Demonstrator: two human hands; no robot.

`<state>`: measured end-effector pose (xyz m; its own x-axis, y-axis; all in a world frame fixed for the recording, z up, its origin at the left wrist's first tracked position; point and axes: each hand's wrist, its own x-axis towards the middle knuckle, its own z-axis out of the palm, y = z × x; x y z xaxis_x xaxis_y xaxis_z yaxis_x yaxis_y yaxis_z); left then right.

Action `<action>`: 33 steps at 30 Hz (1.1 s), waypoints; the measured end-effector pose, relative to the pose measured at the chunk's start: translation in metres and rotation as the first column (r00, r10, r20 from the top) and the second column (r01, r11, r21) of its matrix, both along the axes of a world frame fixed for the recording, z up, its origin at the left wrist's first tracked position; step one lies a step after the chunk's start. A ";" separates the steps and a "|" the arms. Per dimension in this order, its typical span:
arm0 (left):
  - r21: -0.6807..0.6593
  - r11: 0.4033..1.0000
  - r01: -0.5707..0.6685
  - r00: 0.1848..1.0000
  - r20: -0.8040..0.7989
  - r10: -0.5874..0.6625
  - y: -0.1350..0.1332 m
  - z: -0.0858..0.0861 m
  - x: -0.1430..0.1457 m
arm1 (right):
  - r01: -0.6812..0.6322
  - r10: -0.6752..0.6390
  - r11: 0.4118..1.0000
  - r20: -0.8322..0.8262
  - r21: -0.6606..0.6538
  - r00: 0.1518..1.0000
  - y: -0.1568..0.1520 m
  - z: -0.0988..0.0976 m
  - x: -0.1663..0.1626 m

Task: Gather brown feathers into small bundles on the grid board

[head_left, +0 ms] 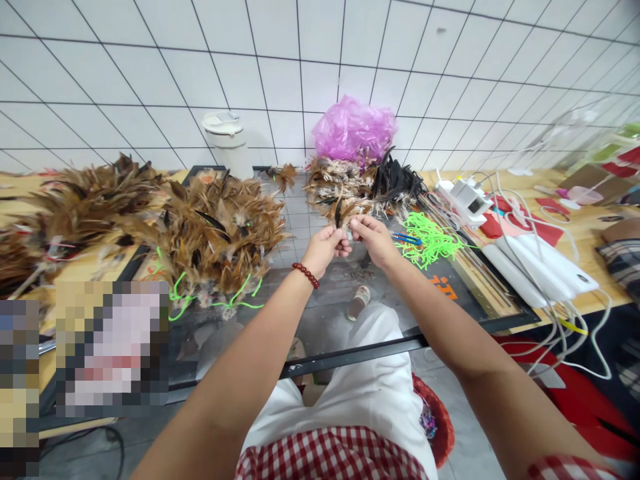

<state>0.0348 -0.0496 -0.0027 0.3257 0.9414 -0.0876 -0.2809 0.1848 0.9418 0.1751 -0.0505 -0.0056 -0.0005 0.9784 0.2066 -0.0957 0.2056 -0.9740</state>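
Note:
My left hand [326, 248], with a red bead bracelet on its wrist, pinches some brown and black feathers [339, 215] that stick up from its fingertips. Close beside it, my right hand [374, 239] has its thumb and index finger pressed together at the feathers' edge. Whatever it grips there is too small to make out. Both hands are above the glass tabletop [320, 283]. Left of them lies a big heap of brown feathers [220, 227]. Just beyond are pale and brown feathers [337, 183] and a bunch of black feathers [399, 181].
Bright green cords [431, 241] and a blue tool [406, 239] lie to the right. Farther right are a white charger [467, 199], tangled cables and a white power strip [547, 267]. A pink plastic bag [354, 127] and a white tumbler [229, 143] stand by the tiled wall.

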 end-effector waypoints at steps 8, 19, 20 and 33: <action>-0.001 0.992 0.127 0.991 0.037 -0.127 -0.001 0.002 -0.006 | -0.369 0.369 0.926 -0.012 -0.079 0.929 -0.008 0.006 0.000; -0.026 0.983 0.181 0.983 -0.009 -0.181 -0.003 0.007 -0.006 | -0.103 0.099 0.993 -0.063 -0.064 0.993 -0.003 0.005 -0.001; -0.029 0.982 0.185 0.983 -0.008 -0.185 -0.003 0.007 -0.005 | -0.098 0.094 0.993 -0.059 -0.062 0.994 -0.003 0.004 -0.001; 0.046 0.991 -0.128 0.985 -0.107 0.133 -0.003 0.000 0.003 | -0.086 -0.506 0.778 0.702 0.622 0.501 -0.015 0.012 0.002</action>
